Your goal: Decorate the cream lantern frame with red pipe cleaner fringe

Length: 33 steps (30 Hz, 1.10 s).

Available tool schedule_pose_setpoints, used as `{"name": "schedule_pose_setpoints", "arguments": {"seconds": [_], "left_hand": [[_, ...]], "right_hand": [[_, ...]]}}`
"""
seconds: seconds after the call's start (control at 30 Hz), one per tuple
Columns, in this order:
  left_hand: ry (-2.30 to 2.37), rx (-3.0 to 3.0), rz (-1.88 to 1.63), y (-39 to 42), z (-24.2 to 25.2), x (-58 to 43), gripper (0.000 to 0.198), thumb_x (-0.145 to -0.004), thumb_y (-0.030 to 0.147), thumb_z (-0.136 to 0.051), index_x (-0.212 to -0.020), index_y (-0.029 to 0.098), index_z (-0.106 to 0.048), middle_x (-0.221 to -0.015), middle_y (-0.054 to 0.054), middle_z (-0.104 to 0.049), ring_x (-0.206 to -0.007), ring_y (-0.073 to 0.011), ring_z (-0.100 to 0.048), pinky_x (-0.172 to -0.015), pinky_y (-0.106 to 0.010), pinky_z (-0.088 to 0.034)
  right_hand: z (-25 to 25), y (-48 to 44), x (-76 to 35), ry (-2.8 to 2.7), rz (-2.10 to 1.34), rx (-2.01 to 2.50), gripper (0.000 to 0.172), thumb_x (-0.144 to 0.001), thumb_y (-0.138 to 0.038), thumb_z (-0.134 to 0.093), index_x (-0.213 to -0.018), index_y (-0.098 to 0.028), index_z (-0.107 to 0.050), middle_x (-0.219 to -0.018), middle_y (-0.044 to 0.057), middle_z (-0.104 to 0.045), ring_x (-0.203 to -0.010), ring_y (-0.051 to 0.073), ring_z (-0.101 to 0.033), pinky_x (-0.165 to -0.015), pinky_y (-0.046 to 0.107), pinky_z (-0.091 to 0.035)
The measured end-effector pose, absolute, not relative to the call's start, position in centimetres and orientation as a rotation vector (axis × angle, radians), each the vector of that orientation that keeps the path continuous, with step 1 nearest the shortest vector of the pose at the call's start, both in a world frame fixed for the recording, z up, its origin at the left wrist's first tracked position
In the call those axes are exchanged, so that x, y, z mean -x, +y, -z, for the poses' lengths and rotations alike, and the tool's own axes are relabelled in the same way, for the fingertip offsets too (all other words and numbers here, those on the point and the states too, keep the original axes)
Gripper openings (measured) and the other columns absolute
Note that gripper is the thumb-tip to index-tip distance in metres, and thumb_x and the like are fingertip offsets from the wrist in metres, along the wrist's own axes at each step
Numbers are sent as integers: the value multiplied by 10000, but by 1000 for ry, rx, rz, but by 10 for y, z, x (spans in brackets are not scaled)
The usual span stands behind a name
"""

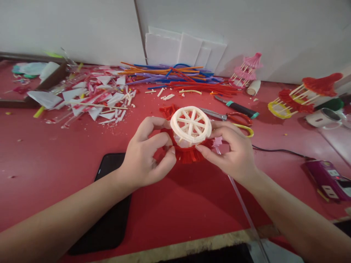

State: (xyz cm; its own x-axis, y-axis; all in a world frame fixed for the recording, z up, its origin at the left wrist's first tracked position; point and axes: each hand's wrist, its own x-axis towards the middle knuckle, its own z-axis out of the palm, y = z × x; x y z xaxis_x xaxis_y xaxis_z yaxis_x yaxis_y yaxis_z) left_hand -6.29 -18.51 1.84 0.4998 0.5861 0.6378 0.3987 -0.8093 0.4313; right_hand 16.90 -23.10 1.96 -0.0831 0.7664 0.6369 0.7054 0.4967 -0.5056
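Note:
Both of my hands hold a small craft piece above the red table [55, 153]. The piece is a cream wheel with spokes [191, 124] set on a red pleated ring [188, 152]. My left hand [146, 153] grips the ring's left side, thumb and fingers curled round it. My right hand [233, 149] pinches the ring's right side, fingers closed. A clear thin straw [241, 202] runs from under my right hand toward the table's front edge.
Coloured straws [178, 75] lie at the back, cut white scraps [95, 96] at the left. Scissors [233, 118] and a knife [238, 107] sit behind the piece. Finished models [304, 95] stand right, a glue gun [327, 179] with cord near right, a black phone [109, 204] near front.

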Motion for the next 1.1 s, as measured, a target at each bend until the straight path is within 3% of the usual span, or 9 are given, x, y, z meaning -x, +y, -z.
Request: {"name": "schedule_pose_setpoints", "arguments": {"seconds": [0.23,0.43,0.9,1.0,1.1], "left_hand": [[839,-2507,-1196,-185,-20,64,90,-835,124,-569,-780,192,-555,-1073,-116,-560,-1024,-241,-618,-852,-387,-572],[810,-2502,-1187,-184,-19,64,91,-849,129,-566,-802,203,-542,-1088,-113,-555,-1050,-247,-610,-869,-396,-565],[809,-2538,-1206,-188,-22,65,62,-816,176,-604,-801,214,-557,-1034,-93,-585,-936,-265,-597,-811,-468,-509],[833,-2492,-1201,-187,-21,65,102,-804,184,-604,-878,221,-545,-1042,-88,-581,-988,-281,-601,-862,-486,-522],[881,-2456,-1207,-184,-16,66,286,-801,211,-609,-1072,218,-516,-1181,-119,-569,-1132,-327,-582,-973,-547,-505]], "right_hand": [[-19,-231,-171,-1874,55,1167,204,-822,-295,-794,-906,-213,-628,-1012,83,-729,-1028,244,-709,-903,411,-576],[-29,-239,-168,-2098,306,913,101,-848,-193,-761,-885,-178,-668,-835,56,-714,-796,188,-664,-784,368,-587],[-21,-238,-172,-2148,247,857,109,-873,-182,-703,-979,-159,-700,-943,89,-762,-915,223,-724,-853,410,-643],[-22,-239,-171,-2153,248,864,111,-883,-185,-687,-994,-188,-698,-959,67,-770,-931,217,-727,-851,411,-647],[-22,-240,-171,-2153,241,866,115,-877,-174,-690,-989,-191,-701,-977,67,-781,-962,224,-734,-852,408,-646]]}}
